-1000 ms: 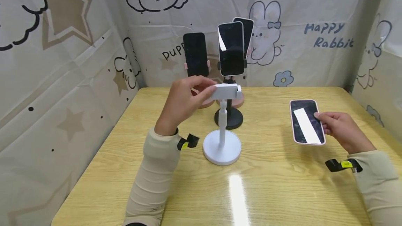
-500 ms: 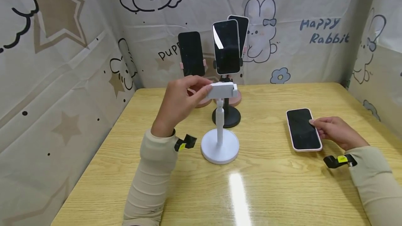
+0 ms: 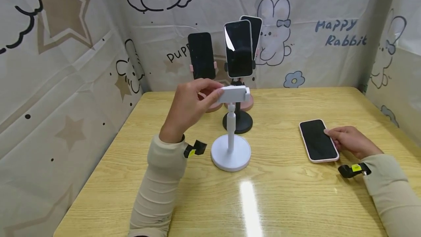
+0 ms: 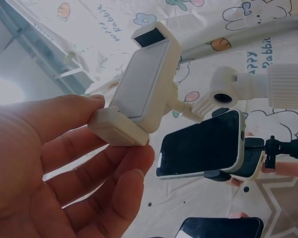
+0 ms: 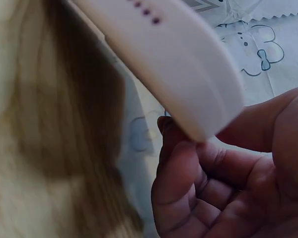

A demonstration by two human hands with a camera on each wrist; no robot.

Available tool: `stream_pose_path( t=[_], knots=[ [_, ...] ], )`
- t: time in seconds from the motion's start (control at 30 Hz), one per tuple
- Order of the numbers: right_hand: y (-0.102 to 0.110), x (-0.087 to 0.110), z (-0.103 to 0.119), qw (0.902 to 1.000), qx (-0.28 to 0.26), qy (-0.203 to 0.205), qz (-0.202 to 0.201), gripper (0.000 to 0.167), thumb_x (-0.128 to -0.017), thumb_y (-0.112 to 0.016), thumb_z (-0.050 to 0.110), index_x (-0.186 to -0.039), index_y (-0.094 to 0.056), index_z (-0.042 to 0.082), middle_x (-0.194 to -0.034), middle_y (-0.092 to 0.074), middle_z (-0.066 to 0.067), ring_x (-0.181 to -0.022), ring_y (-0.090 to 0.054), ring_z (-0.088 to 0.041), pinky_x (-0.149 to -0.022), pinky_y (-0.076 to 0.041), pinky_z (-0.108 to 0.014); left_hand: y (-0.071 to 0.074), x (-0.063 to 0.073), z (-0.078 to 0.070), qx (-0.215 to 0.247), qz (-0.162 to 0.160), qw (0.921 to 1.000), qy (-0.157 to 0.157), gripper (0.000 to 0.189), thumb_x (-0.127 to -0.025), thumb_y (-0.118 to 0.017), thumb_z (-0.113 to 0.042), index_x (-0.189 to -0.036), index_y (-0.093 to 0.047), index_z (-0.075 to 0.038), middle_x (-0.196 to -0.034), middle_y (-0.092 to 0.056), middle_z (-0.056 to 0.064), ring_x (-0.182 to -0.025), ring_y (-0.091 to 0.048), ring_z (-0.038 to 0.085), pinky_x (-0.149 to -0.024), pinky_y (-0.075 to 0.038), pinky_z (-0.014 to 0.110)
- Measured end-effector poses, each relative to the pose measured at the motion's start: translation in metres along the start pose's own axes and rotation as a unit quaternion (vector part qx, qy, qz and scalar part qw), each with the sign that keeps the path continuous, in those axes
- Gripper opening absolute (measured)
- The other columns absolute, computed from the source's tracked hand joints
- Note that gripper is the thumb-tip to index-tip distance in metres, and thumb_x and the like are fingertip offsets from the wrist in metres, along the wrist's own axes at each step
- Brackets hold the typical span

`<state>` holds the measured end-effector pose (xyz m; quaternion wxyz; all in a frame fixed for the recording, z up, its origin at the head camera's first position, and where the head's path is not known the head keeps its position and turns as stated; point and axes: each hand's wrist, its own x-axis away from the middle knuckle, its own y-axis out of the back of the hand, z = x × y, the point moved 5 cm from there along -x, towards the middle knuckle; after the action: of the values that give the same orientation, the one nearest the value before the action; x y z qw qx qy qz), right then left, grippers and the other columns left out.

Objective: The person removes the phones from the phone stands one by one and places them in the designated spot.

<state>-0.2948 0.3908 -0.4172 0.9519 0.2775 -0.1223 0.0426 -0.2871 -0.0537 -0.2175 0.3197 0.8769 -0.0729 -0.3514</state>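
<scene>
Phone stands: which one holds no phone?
The white stand in front, its clamp pinched by the left hand; the black stand and pink stands behind it hold phones.

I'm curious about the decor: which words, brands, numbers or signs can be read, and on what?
"Happy Rabbit": on cloth backdrop.
"Pupp": same backdrop, cut off by pink-clamped phone.
Yellow wrist tags: any print too small.
Upper-left marks, left wrist view: too blurred.
White stand, pink-edged phone: no readable text.

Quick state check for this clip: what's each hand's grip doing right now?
Left hand: closed, pinching one end of the white phone-stand clamp.
Right hand: closed, pinching the pale-edged phone by its side.
</scene>
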Motion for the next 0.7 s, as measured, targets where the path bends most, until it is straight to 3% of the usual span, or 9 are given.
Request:
stream_pose_path(
  t=[0.27, 0.47, 0.7],
  knots=[
    [-0.0007, 0.0011, -0.0048, 0.9996, 0.027, -0.008, 0.008, 0.051, -0.104, -0.039, 0.030, -0.118, -0.050, -0.019, -0.073, -0.054, 0.005, -0.064, -0.053, -0.006, -0.059, -0.049, -0.025, -0.0011, 0.0001, -0.0024, 0.000, 0.002, 1.0000, -0.004, 0.020, -0.093, -0.066, -0.021, -0.108, -0.071, -0.009, -0.102, -0.070, 0.003, -0.077, -0.060, 0.012, -0.069, -0.051, 0.024],
    [-0.0002, 0.0036, -0.0047, 0.9988, 0.048, -0.005, 0.010, 0.059, -0.104, -0.040, 0.031, -0.124, -0.044, -0.025, -0.079, -0.063, 0.004, -0.069, -0.059, -0.005, -0.063, -0.054, -0.026, -0.0013, 0.0003, -0.0018, -0.004, 0.001, 1.0000, -0.005, 0.020, -0.093, -0.066, -0.022, -0.108, -0.071, -0.008, -0.102, -0.070, 0.004, -0.077, -0.060, 0.012, -0.069, -0.051, 0.024],
    [0.0005, 0.0051, -0.0017, 0.9965, 0.081, -0.015, 0.007, 0.059, -0.102, -0.044, 0.032, -0.122, -0.046, -0.024, -0.082, -0.062, 0.000, -0.074, -0.058, -0.009, -0.065, -0.054, -0.027, -0.0001, 0.0008, -0.0020, -0.010, 0.004, 0.9999, 0.003, 0.021, -0.093, -0.066, -0.022, -0.108, -0.071, -0.009, -0.102, -0.070, 0.003, -0.078, -0.060, 0.013, -0.070, -0.051, 0.025]
  ],
)
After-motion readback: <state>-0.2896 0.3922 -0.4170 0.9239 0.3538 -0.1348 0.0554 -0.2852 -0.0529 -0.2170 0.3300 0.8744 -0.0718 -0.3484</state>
